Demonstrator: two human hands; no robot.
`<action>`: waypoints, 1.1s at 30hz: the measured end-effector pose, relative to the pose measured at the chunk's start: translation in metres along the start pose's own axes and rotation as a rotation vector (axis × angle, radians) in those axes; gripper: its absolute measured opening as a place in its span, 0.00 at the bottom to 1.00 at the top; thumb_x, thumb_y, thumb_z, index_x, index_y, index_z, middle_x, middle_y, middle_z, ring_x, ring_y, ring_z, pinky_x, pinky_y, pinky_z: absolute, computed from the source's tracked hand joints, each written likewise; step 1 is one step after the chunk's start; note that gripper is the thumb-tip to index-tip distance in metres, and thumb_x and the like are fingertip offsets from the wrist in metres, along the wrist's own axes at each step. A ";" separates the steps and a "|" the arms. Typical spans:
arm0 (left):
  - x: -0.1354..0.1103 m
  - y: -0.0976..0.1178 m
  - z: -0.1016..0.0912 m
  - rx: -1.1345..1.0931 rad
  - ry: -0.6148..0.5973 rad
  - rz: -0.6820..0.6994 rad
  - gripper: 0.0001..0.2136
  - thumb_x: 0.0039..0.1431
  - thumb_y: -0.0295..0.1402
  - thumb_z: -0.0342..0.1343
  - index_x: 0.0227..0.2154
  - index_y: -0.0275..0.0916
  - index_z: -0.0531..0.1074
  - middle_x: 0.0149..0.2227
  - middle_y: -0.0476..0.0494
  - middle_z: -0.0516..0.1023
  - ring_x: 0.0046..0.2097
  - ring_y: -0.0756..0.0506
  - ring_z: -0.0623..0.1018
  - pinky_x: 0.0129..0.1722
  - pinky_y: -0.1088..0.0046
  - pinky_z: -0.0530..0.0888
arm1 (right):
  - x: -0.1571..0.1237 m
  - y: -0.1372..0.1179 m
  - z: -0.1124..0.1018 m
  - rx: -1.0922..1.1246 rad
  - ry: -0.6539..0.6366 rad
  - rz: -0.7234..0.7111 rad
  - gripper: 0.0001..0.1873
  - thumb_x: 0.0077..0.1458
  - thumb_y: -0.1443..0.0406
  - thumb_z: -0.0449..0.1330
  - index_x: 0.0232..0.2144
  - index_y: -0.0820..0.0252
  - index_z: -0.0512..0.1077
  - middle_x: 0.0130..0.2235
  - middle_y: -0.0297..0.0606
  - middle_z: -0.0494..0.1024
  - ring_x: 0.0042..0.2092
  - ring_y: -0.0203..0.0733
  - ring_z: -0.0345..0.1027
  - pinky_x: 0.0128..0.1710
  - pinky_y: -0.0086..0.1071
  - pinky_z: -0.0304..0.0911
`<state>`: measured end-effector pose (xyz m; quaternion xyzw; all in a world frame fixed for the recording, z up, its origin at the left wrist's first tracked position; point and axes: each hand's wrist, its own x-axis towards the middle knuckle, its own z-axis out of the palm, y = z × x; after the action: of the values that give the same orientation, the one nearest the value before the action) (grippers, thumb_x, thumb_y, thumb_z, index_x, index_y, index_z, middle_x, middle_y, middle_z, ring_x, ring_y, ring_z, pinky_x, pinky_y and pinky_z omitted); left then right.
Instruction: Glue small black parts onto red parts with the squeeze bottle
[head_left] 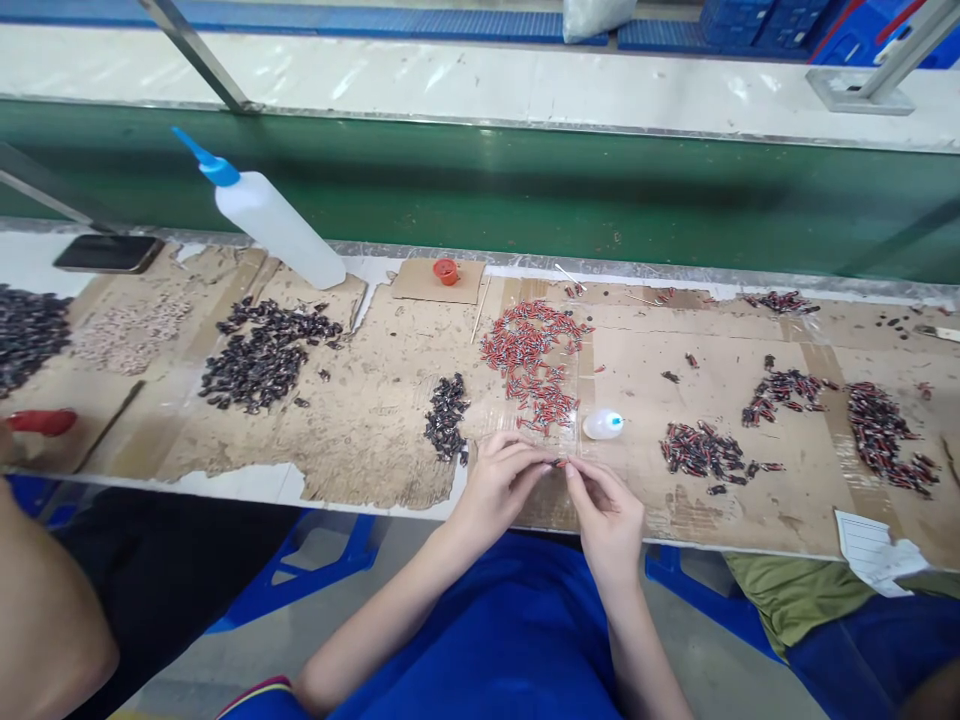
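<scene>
My left hand (504, 482) and my right hand (609, 508) meet at the front edge of the cardboard-covered bench. Between their fingertips is a small red-and-black part (560, 463), pinched from both sides and partly hidden. Just beyond my fingers lies a pile of small red parts (534, 350) with metallic ends. A smaller heap of black parts (445, 415) sits by my left wrist. Right behind my right hand is a small white bottle (603, 425) with a blue tip. Farther right lies a heap of red-and-black parts (701, 450).
A tall white squeeze bottle (277, 225) with a blue nozzle stands at back left, near a large black heap (259, 355). A red cup (445, 271) rests on a cardboard piece. A phone (109, 253) lies far left. Another person's arm (45, 610) reaches in at left.
</scene>
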<state>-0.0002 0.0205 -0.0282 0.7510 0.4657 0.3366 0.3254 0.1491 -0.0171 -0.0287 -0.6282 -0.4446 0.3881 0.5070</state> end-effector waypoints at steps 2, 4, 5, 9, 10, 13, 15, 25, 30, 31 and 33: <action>-0.001 0.001 0.001 0.004 -0.005 -0.012 0.08 0.63 0.32 0.54 0.40 0.43 0.77 0.34 0.43 0.81 0.45 0.42 0.74 0.45 0.61 0.72 | 0.000 0.002 0.001 0.009 -0.001 0.011 0.09 0.54 0.60 0.62 0.33 0.57 0.80 0.36 0.41 0.82 0.38 0.43 0.76 0.39 0.36 0.74; -0.001 0.001 0.002 -0.001 -0.012 -0.021 0.08 0.63 0.32 0.53 0.39 0.43 0.77 0.34 0.43 0.81 0.44 0.42 0.74 0.45 0.61 0.72 | 0.000 0.003 0.001 0.028 -0.011 0.023 0.09 0.53 0.60 0.62 0.32 0.58 0.80 0.36 0.41 0.82 0.38 0.44 0.77 0.39 0.37 0.74; -0.001 0.001 0.002 -0.008 -0.012 -0.020 0.08 0.63 0.32 0.53 0.39 0.42 0.77 0.34 0.43 0.81 0.44 0.42 0.74 0.45 0.61 0.73 | 0.000 0.003 0.002 0.044 -0.019 0.033 0.09 0.53 0.60 0.62 0.32 0.58 0.80 0.36 0.41 0.82 0.38 0.45 0.77 0.40 0.38 0.74; -0.001 0.002 0.004 -0.050 -0.006 0.005 0.08 0.63 0.30 0.53 0.37 0.41 0.77 0.33 0.43 0.81 0.42 0.43 0.74 0.43 0.63 0.73 | -0.001 0.004 0.003 0.111 -0.039 0.099 0.11 0.51 0.58 0.63 0.33 0.58 0.80 0.36 0.41 0.83 0.39 0.47 0.79 0.42 0.41 0.75; -0.001 0.003 0.004 -0.064 -0.009 0.003 0.07 0.63 0.30 0.53 0.37 0.41 0.77 0.33 0.43 0.81 0.41 0.43 0.74 0.43 0.64 0.74 | -0.002 0.005 0.004 0.116 -0.032 0.111 0.11 0.51 0.58 0.63 0.33 0.58 0.80 0.35 0.41 0.83 0.38 0.47 0.79 0.41 0.41 0.75; 0.000 0.006 0.004 -0.115 -0.023 -0.031 0.07 0.63 0.30 0.53 0.37 0.40 0.77 0.34 0.43 0.80 0.41 0.44 0.74 0.41 0.66 0.74 | -0.004 0.006 0.005 0.099 -0.004 0.111 0.11 0.52 0.58 0.63 0.33 0.59 0.80 0.34 0.41 0.83 0.36 0.46 0.79 0.40 0.40 0.76; 0.000 0.008 0.004 -0.145 -0.031 -0.071 0.06 0.62 0.30 0.54 0.37 0.40 0.77 0.34 0.43 0.80 0.41 0.44 0.74 0.41 0.67 0.74 | -0.005 0.007 0.005 0.070 0.010 0.083 0.10 0.52 0.59 0.62 0.32 0.58 0.79 0.35 0.41 0.83 0.36 0.46 0.79 0.40 0.39 0.75; 0.001 0.017 0.002 -0.279 0.000 -0.221 0.04 0.57 0.29 0.57 0.32 0.40 0.76 0.33 0.44 0.78 0.40 0.45 0.75 0.42 0.68 0.73 | -0.003 -0.005 -0.003 -0.040 -0.057 -0.142 0.07 0.54 0.64 0.62 0.33 0.55 0.80 0.33 0.39 0.82 0.34 0.42 0.77 0.36 0.34 0.73; 0.001 0.019 0.006 -0.312 -0.055 -0.199 0.04 0.58 0.30 0.56 0.33 0.39 0.76 0.34 0.44 0.79 0.40 0.44 0.75 0.42 0.67 0.72 | -0.003 -0.008 -0.014 -0.093 -0.036 -0.175 0.06 0.53 0.65 0.62 0.34 0.56 0.80 0.32 0.39 0.81 0.33 0.41 0.76 0.34 0.32 0.73; 0.000 0.019 0.009 -0.305 -0.066 -0.190 0.05 0.59 0.30 0.56 0.34 0.40 0.77 0.35 0.43 0.79 0.42 0.44 0.75 0.44 0.66 0.72 | -0.003 -0.007 -0.017 -0.111 -0.033 -0.183 0.07 0.54 0.65 0.62 0.35 0.56 0.80 0.33 0.39 0.81 0.34 0.41 0.76 0.35 0.33 0.73; -0.001 0.020 0.014 -0.239 -0.089 -0.160 0.06 0.60 0.32 0.57 0.38 0.42 0.77 0.37 0.43 0.80 0.47 0.42 0.75 0.48 0.62 0.70 | -0.002 -0.002 -0.027 -0.146 -0.026 -0.199 0.06 0.54 0.65 0.62 0.34 0.57 0.79 0.33 0.39 0.81 0.35 0.42 0.76 0.36 0.34 0.73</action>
<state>0.0208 0.0103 -0.0206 0.6815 0.4660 0.3290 0.4585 0.1734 -0.0265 -0.0219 -0.6110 -0.5384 0.3107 0.4901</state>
